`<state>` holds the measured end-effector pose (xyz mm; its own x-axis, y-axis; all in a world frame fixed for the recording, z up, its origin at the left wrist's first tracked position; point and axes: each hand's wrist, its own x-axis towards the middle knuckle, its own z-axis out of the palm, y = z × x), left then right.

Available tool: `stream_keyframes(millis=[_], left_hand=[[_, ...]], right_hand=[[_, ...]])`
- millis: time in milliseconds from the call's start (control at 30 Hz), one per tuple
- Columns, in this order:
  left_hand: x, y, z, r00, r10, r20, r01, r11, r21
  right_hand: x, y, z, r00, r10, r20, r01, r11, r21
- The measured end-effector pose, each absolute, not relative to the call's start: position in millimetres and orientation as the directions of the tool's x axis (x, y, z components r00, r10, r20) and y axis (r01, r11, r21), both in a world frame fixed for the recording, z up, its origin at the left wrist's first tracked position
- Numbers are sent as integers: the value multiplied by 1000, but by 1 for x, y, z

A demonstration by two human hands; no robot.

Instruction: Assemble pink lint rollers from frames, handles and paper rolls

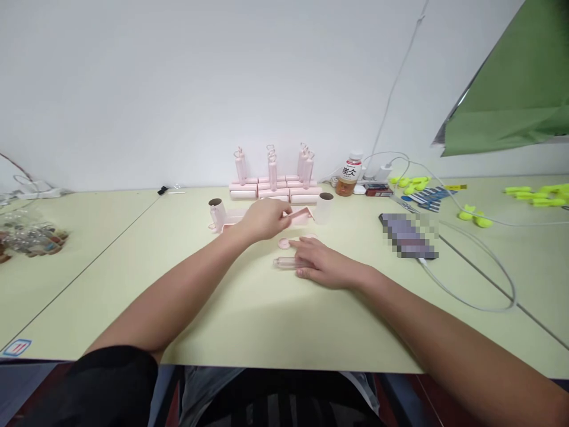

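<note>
My left hand [268, 219] reaches over the middle of the table, its fingers pinched at the edge of a pink open tray-like part [301, 217]. Nearer to me, my right hand [326, 263] lies low with its fingers spread. Its index fingertip touches a small round pink piece [284, 243]. Beneath its fingers is a clear pinkish tube [285, 263], lying flat and partly covered. A pale roll [217, 214] stands left of my left hand, and another roll [325, 209] stands to the right of the pink part.
Pink rolls [274, 194] are stacked by the wall with upright looped tubes [272, 171] on them. Right of these stands a bottle [349, 175]. A phone [406, 236] with a white cable lies at right, near yellow-green pieces [475, 216]. Bagged items [33, 234] sit far left.
</note>
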<state>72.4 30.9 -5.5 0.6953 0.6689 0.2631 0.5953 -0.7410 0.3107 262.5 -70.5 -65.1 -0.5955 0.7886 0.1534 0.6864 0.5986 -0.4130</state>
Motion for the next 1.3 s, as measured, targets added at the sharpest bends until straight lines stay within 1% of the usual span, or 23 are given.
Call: stream_keyframes(millis=[33,100,167,200,333,433,500,533,633,700,1033,1300], left_hand=[[84,38,-10,718,640,275,623,-766,157],[105,52,-22,803,562,200,589,-800,-117],[119,63,-35,835,524,166,549,-815,-186],[122,67,-41,845,511,161,535,-821,-200],[120,71,-58,853,487,188,520,-828,-212],[113,72,-61,845,464,267,520,-829,-207],[111,77,-61,839,446,311,512,-840,-178],[110,80,-60,838,453,305,512,-846,-150],[109,90,-57,835,513,198,533,-844,-61],[108,94,-54,830,537,148,548,-836,-39],[105,81,-43,818,561,129,573,-814,-90],[99,83,-46,842,523,132,539,-830,-146]], right_hand=[[261,-70,-66,-595,790,147,689,596,-412],[259,-70,-68,-607,784,133,693,604,-393],[257,-70,-70,-616,778,127,699,614,-366],[256,-70,-71,-615,779,122,705,613,-357],[253,-67,-75,-613,783,109,709,605,-362],[250,-63,-78,-608,786,113,699,598,-393],[248,-60,-79,-595,796,111,704,583,-406],[247,-59,-79,-589,801,106,708,575,-410],[245,-54,-80,-584,806,95,711,564,-419],[245,-50,-80,-589,801,109,705,575,-416],[242,-42,-82,-589,787,184,695,609,-383],[238,-33,-84,-572,783,243,685,619,-384]])
